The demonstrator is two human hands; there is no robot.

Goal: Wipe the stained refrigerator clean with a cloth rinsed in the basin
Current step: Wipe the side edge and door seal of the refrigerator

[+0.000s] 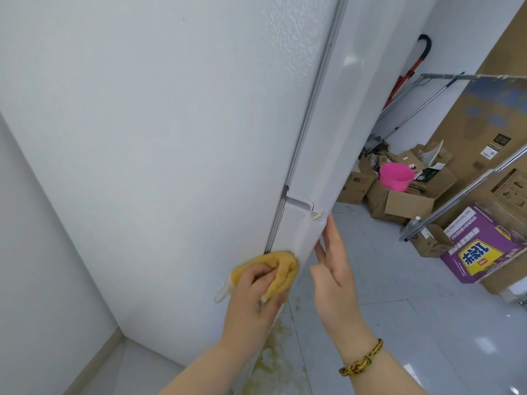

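Nearest, left grip [256,286] curled tight round a bunched mustard-yellow cloth [282,266], pressing it on the side edge of the lower door. Just beside it, right grip [333,269] with fingers straight and holding nothing, fingertips laid against that same door's front corner; braided yellow-and-dark bracelet [362,363] at the wrist.

Largest: tall white refrigerator [171,138], upright, long axis vertical, seen slanting from top right down to bottom centre. Far right and well apart, purple printed box [482,252], then round pink plastic basin [396,176] perched on open cardboard boxes [405,206].

Yellow-brown spatter [276,346] directly below the cloth, strung down along the door's edge towards the floor; on door or on tiles, cannot tell. Small cream smear [317,215] above the cloth at the lower door's top corner, just beside the right fingertips.

Probably next: a downward stroke following the edge, left grip nearer and carrying the cloth.
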